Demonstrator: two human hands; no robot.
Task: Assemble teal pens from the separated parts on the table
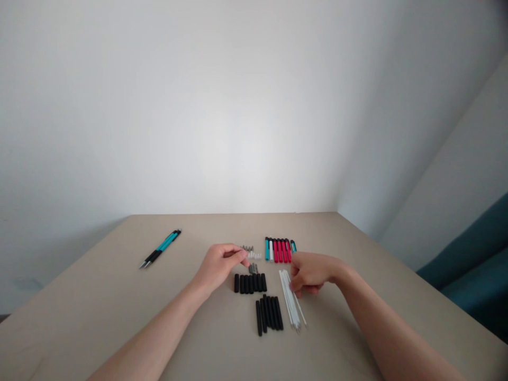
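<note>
White rods (289,300) lie slim beside matte black cylinders (269,313).

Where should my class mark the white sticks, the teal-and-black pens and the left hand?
White sticks (289,300), head view: middle of the bundle.
Teal-and-black pens (163,245), head view: a teal barrel.
Left hand (218,265), head view: back of the hand.
</note>
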